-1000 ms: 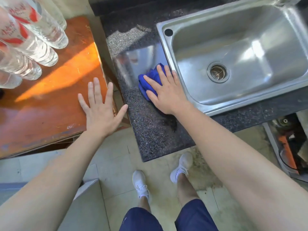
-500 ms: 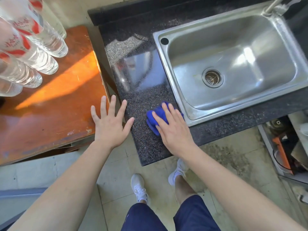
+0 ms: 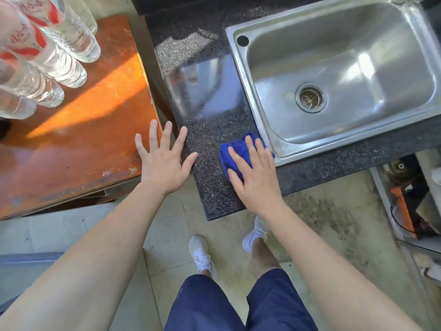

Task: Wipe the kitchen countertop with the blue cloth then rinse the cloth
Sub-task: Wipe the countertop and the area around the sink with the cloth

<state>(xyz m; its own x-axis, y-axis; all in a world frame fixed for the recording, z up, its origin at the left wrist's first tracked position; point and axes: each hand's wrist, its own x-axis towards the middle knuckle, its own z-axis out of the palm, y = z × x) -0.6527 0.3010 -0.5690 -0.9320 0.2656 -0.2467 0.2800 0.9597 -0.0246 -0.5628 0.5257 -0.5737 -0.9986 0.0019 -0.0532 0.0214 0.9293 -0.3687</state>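
Note:
A crumpled blue cloth (image 3: 235, 151) lies on the dark speckled countertop (image 3: 210, 130), just left of the steel sink's (image 3: 269, 130) front-left corner. My right hand (image 3: 256, 173) presses flat on the cloth, fingers spread over it and covering its near half. My left hand (image 3: 162, 158) hovers open with fingers apart over the gap between the wooden table and the countertop's left edge, its fingertips reaching the stone. The sink basin is dry-looking, with a round drain (image 3: 311, 97) in the middle.
A worn orange-brown wooden table (image 3: 78, 130) stands left of the counter, with several clear plastic bottles (image 3: 47, 51) at its far left. The countertop's front corner (image 3: 212, 216) ends above the tiled floor near my white shoes. Clutter with an orange tool (image 3: 403, 209) sits low right.
My right hand has dragged the blue cloth along the counter toward me, from beside the sink's left rim to its front-left corner. My left hand moved right, from the table to the counter's edge.

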